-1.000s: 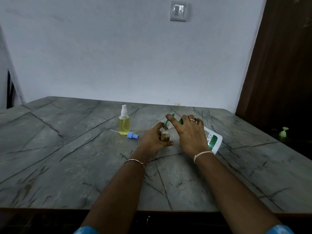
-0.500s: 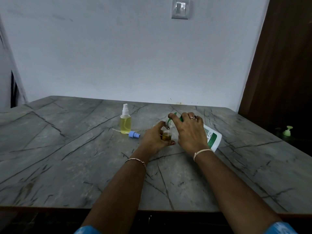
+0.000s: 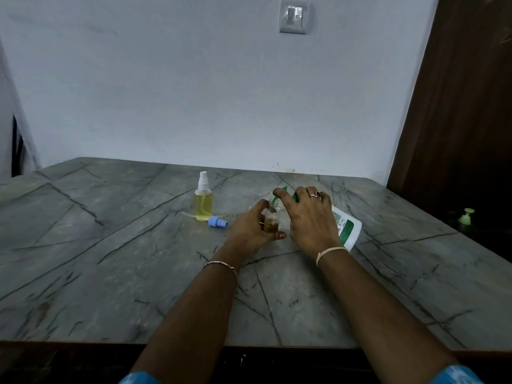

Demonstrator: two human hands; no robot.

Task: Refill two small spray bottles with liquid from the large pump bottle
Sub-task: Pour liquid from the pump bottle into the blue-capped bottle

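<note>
open small bottle (image 3: 271, 220): upright on the table, near the middle and a bit right of centre; neck uncapped, amber-yellow liquid in the lower part
left hand (image 3: 249, 228): wrapped round the open small bottle from the left, thumb on the near side, heel resting on the table
pump bottle (image 3: 346, 228): white with a green label, tipped over toward the small bottle, base pointing right and toward the camera
nozzle (image 3: 278, 199): green, sits right over the small bottle's neck
right hand (image 3: 307, 217): curled over the pump head, index finger laid along the top of the nozzle; ring on one finger
hands: close together, each clamped on its own bottle
capped spray bottle (image 3: 203, 202): stands well left of the hands, white sprayer on, nearly full of yellow liquid
blue spray cap (image 3: 217, 222): lying on its side just beside that bottle, thin tube trailing left
count: 2 small bottles, 1 large bottle, 1 loose cap
writing: print on the green label, too small to read
table (image 3: 110, 273): grey stone with dark veins, dark front edge
wall (image 3: 194, 92): plain pale, one switch (image 3: 295, 16) high up
wooden panel (image 3: 457, 106): dark brown, far right
green item (image 3: 466, 216): small, on a dark surface past the table's right edge; cannot tell what it is
</note>
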